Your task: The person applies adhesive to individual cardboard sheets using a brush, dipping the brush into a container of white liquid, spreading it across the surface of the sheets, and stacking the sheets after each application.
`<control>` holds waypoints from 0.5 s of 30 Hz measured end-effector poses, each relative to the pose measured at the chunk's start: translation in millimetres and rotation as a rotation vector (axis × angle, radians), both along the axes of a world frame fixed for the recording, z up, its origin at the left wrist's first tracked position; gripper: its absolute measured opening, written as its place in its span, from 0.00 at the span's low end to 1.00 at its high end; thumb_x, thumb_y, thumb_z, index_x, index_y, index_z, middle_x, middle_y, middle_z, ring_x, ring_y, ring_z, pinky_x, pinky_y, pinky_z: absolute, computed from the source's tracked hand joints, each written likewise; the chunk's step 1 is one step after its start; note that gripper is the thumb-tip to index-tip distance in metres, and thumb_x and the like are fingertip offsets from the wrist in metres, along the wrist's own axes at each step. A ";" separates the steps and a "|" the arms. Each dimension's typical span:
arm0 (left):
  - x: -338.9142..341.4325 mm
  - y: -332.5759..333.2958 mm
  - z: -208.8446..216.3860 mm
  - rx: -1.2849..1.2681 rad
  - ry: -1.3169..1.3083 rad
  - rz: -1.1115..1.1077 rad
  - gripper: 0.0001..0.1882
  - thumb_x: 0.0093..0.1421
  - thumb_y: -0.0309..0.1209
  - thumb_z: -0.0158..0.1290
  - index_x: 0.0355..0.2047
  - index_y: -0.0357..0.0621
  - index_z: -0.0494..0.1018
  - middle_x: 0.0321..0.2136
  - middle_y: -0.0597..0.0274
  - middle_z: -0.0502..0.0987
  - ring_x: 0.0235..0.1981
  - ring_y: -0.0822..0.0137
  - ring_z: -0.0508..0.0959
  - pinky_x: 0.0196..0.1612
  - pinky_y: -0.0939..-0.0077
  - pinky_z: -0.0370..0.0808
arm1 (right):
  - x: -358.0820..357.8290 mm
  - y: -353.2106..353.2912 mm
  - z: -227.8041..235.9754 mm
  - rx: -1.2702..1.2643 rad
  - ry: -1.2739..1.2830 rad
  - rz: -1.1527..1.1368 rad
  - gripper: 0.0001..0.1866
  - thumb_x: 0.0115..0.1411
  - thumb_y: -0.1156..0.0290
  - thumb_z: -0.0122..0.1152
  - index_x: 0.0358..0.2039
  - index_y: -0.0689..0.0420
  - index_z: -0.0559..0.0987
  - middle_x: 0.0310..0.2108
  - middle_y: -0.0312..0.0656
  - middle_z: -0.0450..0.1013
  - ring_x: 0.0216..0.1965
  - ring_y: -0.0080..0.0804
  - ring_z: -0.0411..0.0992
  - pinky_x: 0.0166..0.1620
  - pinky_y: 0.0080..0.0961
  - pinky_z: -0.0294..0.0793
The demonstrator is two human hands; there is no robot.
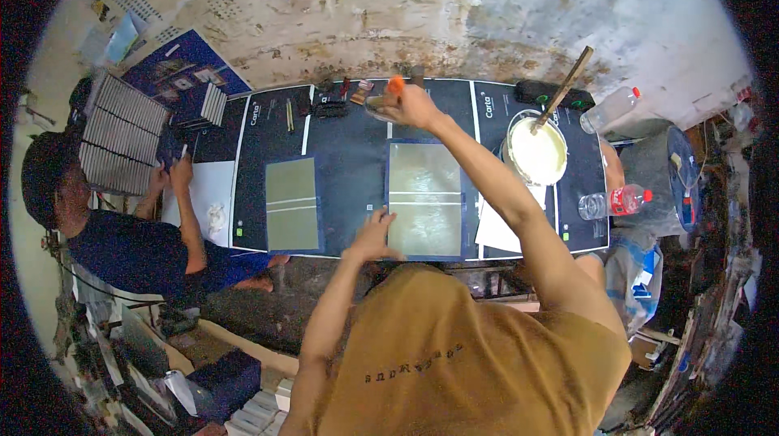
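My right hand (415, 107) reaches over the far side of the black-topped table (345, 168). Its fingers are closed around a thing with an orange end (395, 85); a pale, shiny part shows to its left, and I cannot make out its kind. Closer to me, my left hand (373, 235) has its fingers spread, at the left edge of a greenish-grey sheet (424, 221) with a dark blue border and two pale lines across it. A similar blue-edged sheet (292, 201) lies further left.
A white tub of cream paste (535, 152) with a wooden stick (564, 87) stands right, over white paper (499, 225). Plastic bottles (629, 199) lie at the right edge. A co-worker (122, 233) at left handles a dark piece beside stacked pale strips (122, 136). Pencils (290, 115) lie far back.
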State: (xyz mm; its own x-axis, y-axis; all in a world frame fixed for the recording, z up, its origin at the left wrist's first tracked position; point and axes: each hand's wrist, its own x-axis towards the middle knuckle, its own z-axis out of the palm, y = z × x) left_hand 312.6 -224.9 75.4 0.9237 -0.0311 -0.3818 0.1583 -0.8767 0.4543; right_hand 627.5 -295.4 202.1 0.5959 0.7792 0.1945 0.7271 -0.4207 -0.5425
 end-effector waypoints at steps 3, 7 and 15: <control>37.3 42.2 15.7 -0.324 -0.259 0.393 0.32 0.57 0.52 0.60 0.54 0.43 0.73 0.56 0.44 0.71 0.56 0.45 0.70 0.60 0.53 0.65 | -47.9 -54.6 7.6 0.242 -0.050 0.004 0.15 0.55 0.58 0.67 0.33 0.55 0.78 0.32 0.50 0.79 0.39 0.51 0.78 0.39 0.44 0.77; 141.4 72.4 51.6 -0.327 -0.416 0.242 0.26 0.68 0.54 0.44 0.42 0.45 0.80 0.46 0.49 0.78 0.52 0.44 0.72 0.58 0.50 0.64 | -129.1 -104.6 -1.6 0.028 0.227 0.451 0.10 0.55 0.62 0.66 0.34 0.53 0.79 0.28 0.46 0.76 0.33 0.52 0.76 0.37 0.44 0.75; 260.5 15.3 83.6 -0.033 0.321 -0.164 0.52 0.61 0.74 0.15 0.51 0.51 0.79 0.62 0.50 0.69 0.65 0.46 0.64 0.68 0.48 0.55 | -169.0 -65.3 -72.0 -0.136 -0.255 -0.194 0.15 0.55 0.70 0.57 0.43 0.46 0.81 0.43 0.38 0.77 0.45 0.39 0.74 0.48 0.39 0.68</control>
